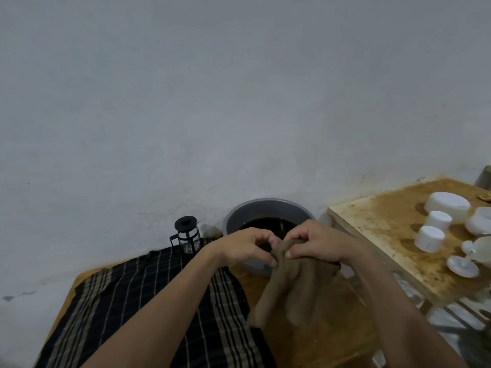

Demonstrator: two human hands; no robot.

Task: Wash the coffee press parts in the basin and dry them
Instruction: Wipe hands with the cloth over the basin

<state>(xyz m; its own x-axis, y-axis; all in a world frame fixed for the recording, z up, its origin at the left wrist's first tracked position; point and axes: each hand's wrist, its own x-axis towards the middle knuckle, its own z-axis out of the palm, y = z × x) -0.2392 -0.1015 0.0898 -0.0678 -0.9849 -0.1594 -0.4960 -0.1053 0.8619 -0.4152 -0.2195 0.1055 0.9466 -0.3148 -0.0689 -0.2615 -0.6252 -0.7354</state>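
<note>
Brown cloth (289, 285) in both hands' grip.

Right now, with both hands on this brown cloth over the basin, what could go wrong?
The brown cloth, pinched by the left hand and right hand, hangs just in front of the basin of dark water; lifted forward, its tail might dip in. The coffee press stands at the checked cloth's far edge, so tugging that cloth might tip it.

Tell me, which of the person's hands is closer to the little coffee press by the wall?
Left. The left hand is just right of the coffee press; the right hand, gripping the brown cloth, lies farther right, before the basin.
</note>
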